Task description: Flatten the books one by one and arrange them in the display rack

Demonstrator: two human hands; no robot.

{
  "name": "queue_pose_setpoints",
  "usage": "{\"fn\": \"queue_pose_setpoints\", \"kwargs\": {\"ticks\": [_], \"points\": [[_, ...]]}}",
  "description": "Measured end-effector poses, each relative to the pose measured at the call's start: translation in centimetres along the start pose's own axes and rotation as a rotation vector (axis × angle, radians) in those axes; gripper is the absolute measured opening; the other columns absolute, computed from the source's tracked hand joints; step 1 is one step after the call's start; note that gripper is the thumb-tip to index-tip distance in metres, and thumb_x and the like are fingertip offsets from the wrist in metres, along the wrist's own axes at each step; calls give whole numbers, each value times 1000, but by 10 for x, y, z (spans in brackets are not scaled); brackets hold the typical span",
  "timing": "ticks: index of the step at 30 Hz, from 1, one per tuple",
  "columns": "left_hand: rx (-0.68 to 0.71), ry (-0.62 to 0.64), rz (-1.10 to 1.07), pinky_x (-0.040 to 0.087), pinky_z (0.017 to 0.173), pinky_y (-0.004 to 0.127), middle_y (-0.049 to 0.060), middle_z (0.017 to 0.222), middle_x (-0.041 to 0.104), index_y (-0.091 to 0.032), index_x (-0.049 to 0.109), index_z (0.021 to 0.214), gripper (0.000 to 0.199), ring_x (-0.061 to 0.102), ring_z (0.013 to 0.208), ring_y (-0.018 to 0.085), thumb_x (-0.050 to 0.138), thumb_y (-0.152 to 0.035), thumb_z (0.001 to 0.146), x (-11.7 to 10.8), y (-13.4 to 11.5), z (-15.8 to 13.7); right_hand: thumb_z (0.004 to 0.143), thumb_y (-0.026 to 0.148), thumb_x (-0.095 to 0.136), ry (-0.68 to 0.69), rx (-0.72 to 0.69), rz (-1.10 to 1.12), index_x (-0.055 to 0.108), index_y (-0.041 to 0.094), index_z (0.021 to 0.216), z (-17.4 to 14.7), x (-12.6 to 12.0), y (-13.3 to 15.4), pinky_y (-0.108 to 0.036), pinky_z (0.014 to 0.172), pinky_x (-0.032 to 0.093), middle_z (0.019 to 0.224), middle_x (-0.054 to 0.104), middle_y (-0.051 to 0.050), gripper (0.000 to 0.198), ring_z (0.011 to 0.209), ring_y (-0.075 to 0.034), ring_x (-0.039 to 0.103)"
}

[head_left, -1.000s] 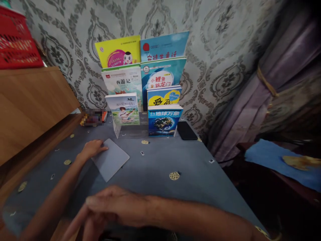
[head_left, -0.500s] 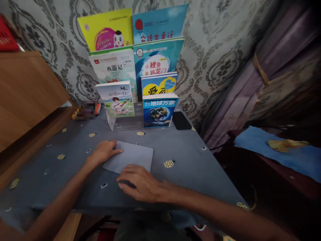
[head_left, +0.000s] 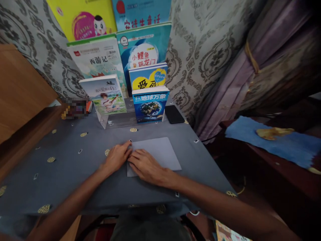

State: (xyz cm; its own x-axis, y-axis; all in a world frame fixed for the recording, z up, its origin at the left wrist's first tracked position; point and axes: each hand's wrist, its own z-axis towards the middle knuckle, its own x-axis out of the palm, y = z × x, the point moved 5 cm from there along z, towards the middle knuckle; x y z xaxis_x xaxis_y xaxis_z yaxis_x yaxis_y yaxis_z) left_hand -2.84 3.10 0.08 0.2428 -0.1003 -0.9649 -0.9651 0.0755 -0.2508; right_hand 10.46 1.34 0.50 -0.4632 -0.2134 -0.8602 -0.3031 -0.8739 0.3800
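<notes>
A pale grey-lavender sheet of paper lies flat on the table in front of me, slightly turned. At its left edge, my left hand grips the paper, its index finger pointing to the upper left corner. My right hand lies across the lower left part of the sheet. Its fingers are bent and pressed together on that same edge, close against the left fingertips. Both thumbs are mostly hidden.
A clear stand holds several upright books, among them a blue earth book. Beside it lies a black phone. A wooden panel rises at left. At right, a blue cloth covers part of a dark surface.
The paper has turned and now sits farther right in view. My right hand has moved from its lower edge to its left edge, joining my left hand. The view has shifted too.
</notes>
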Motion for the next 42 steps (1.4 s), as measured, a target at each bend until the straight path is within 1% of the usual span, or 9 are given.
{"fn": "queue_pose_setpoints", "kwargs": {"ticks": [3, 5, 9, 16, 20, 24, 29, 37, 42], "points": [[6, -39, 84, 52, 85, 32, 8, 120, 73, -27, 60, 133, 36, 71, 101, 24, 44, -27, 101, 3, -1, -1, 99, 17, 46, 39, 27, -40, 66, 14, 111, -1, 2, -5, -41, 101, 46, 114, 70, -13, 24, 110, -24, 61], [-5, -40, 138, 53, 87, 32, 7, 127, 71, -28, 61, 133, 38, 70, 105, 24, 41, -26, 102, 4, -2, -3, 99, 19, 47, 44, 59, -52, 63, 12, 120, -4, 2, -10, -43, 108, 42, 128, 66, -15, 28, 122, -26, 58], [-24, 6, 223, 54, 81, 33, 7, 125, 71, -29, 59, 137, 39, 72, 101, 26, 39, -28, 103, 5, -6, -6, 100, 28, 50, 68, 143, -107, 56, 8, 135, -12, -2, -26, -52, 117, 33, 146, 54, -22, 41, 139, -30, 48], [-24, -9, 253, 53, 79, 34, 8, 116, 74, -28, 58, 138, 41, 73, 96, 26, 34, -30, 105, -1, -12, -10, 101, 30, 45, 90, 344, -290, 53, 8, 141, -44, -30, -58, -55, 117, 34, 148, 53, -21, 46, 140, -31, 48], [-26, 16, 253, 53, 77, 37, 9, 114, 74, -28, 56, 140, 42, 72, 95, 28, 32, -28, 105, -1, -13, -11, 102, 30, 41, 31, 472, -391, 54, 9, 141, -67, -44, -80, -53, 116, 36, 149, 53, -20, 47, 138, -30, 50], [28, -47, 279, 52, 76, 35, 11, 111, 67, -26, 57, 138, 42, 65, 100, 27, 34, -34, 105, 0, -19, -11, 102, 30, 38, 0, 490, -405, 53, 9, 142, -77, -44, -91, -52, 115, 37, 149, 53, -18, 48, 138, -29, 50], [162, -132, 317, 51, 84, 36, 9, 105, 57, -28, 55, 140, 42, 55, 99, 24, 39, -39, 104, 2, -25, -12, 102, 32, 37, -21, 500, -395, 54, 10, 141, -78, -41, -92, -55, 114, 37, 148, 53, -18, 48, 138, -30, 50], [28, -102, 356, 50, 78, 35, 9, 106, 56, -25, 53, 141, 42, 57, 98, 25, 37, -36, 104, -4, -5, -23, 102, 32, 35, -36, 482, -410, 54, 11, 142, -79, -40, -92, -54, 114, 37, 149, 53, -17, 49, 138, -29, 50], [13, -128, 317, 51, 77, 36, 10, 105, 57, -20, 57, 135, 40, 58, 97, 26, 39, -37, 103, -5, 1, -30, 102, 34, 35, -43, 485, -404, 54, 12, 142, -80, -38, -93, -54, 114, 36, 150, 52, -17, 49, 139, -29, 49]]}}
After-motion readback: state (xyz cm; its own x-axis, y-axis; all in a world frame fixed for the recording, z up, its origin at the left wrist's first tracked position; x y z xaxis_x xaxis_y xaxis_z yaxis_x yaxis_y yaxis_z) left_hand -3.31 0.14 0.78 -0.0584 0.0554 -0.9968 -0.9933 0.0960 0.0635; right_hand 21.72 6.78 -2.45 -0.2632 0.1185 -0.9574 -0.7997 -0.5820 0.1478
